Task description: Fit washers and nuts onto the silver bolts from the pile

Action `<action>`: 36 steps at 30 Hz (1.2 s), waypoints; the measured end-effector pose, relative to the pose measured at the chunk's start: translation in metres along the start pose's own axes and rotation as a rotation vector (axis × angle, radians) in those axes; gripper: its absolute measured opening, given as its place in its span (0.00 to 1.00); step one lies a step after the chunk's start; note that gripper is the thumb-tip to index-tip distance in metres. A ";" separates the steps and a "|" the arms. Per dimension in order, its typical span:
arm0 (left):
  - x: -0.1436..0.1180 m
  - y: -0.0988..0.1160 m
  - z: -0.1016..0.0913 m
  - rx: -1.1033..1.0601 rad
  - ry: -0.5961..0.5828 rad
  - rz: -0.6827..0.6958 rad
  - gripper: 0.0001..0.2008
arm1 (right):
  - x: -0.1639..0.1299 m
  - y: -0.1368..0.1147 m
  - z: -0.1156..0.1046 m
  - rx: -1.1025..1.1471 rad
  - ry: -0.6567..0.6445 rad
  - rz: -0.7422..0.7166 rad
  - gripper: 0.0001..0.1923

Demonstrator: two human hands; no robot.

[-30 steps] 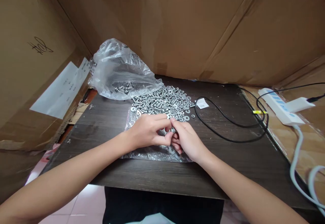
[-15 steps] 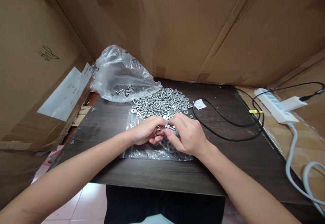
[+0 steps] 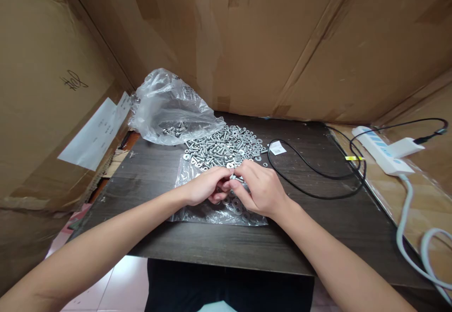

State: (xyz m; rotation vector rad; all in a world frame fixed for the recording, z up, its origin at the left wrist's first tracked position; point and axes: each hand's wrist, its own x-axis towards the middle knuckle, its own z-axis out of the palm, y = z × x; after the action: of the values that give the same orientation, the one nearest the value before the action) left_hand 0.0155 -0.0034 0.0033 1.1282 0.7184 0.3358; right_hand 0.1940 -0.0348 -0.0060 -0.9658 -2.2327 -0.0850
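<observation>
Holding bolt (image 3: 236,178) as before, hands barely shifted

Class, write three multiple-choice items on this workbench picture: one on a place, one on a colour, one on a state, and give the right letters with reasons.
1. Where does the crumpled plastic bag lie?
A. at the far left of the table
B. on the floor
C. on the power strip

2. What colour is the looped cable?
A. white
B. black
C. red

3. How are the left hand and right hand placed?
A. far apart
B. flat on the table
C. together, fingers pinching small metal hardware

Answers: 1 A, the bag sits behind the pile of screws and washers at the far left; 2 B, it is a dark loop on the wood; 3 C, the fingertips meet over the flat clear bag.
</observation>
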 end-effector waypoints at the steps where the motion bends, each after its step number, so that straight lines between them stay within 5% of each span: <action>1: -0.001 0.000 0.001 0.042 0.013 0.021 0.19 | 0.000 0.000 0.001 -0.006 0.002 0.013 0.12; 8: -0.003 -0.002 0.001 0.841 0.303 0.374 0.18 | 0.000 -0.012 0.012 0.153 -0.039 0.363 0.17; 14: 0.006 -0.003 -0.006 1.476 0.420 0.494 0.17 | 0.008 -0.017 0.021 0.934 -0.062 1.013 0.20; 18: 0.013 -0.003 -0.007 1.642 0.463 0.557 0.18 | 0.014 -0.015 0.021 1.268 -0.106 1.338 0.21; 25: 0.026 0.001 -0.015 1.666 0.526 0.544 0.19 | 0.030 0.000 0.023 1.227 -0.111 1.371 0.19; 32: 0.034 0.018 -0.023 1.220 0.633 0.530 0.17 | 0.063 0.019 0.030 1.167 -0.007 1.247 0.22; 36: 0.024 0.022 -0.042 1.263 0.684 0.534 0.16 | 0.063 0.018 0.030 1.019 -0.085 1.046 0.28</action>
State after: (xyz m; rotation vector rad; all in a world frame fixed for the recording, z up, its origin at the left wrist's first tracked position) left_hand 0.0070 0.0491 0.0051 2.4809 1.2879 0.7892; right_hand 0.1582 0.0262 0.0068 -1.3276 -1.2353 1.3980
